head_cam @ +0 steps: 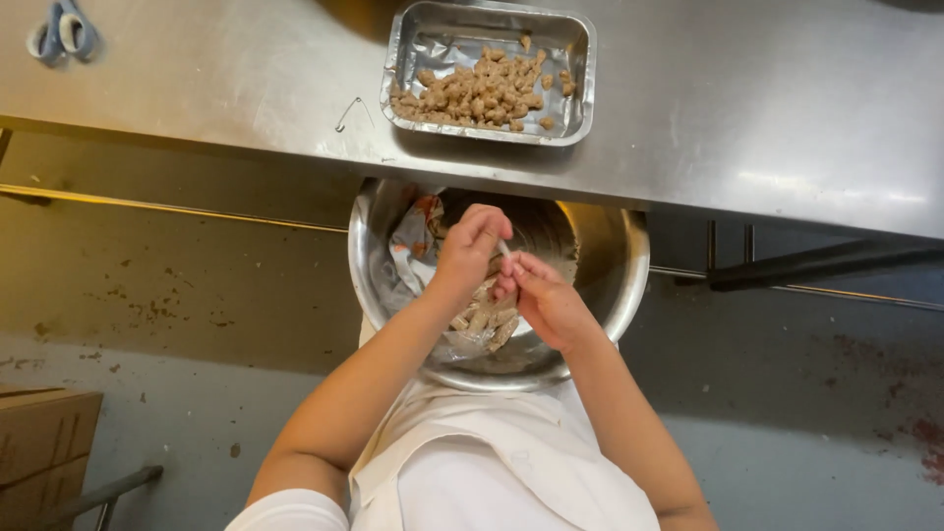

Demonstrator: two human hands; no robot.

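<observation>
- Left hand (470, 248) and right hand (543, 298) meet over a steel bowl (621, 280) held against the person's front, below the surface's edge.
- Both grips pinched narrow on one small pale piece (504, 250); too small and blurred to tell what it is. Left fingertips close on its upper end, right fingertips (508, 276) just under it.
- Directly under the grip: a clear crinkled bag (472, 339) of tan, lumpy chunks (489, 317) inside the bowl; the hands cover much of it.
- Left of the grip, in the bowl: crumpled plastic wrapper (411, 251), whitish with orange marks, partly hidden by the left wrist.
- Bowl: round, shiny, dented-looking metal; its far rim is cut off by the surface's edge, its near rim hidden by the white apron (492, 462).
- Beyond the grip, on the surface (767, 108): rectangular foil tray (580, 59), wrinkled walls, holding a loose heap of brown, rough nuggets (482, 93) gathered towards its near left side.
- Surface: brushed steel, scratched, with glare on the right.
- Far up-left of the grip: blue scissor handles (61, 31), blades cut off by the frame edge.
- A thin bent wire (346, 113) lies just left of the tray; hard to make out.
- Down-left of the grip: brown cardboard box (44, 442), cut off, on a stained floor (147, 324).
- Forearms bare; the body is cut off at the bottom of the frame.
</observation>
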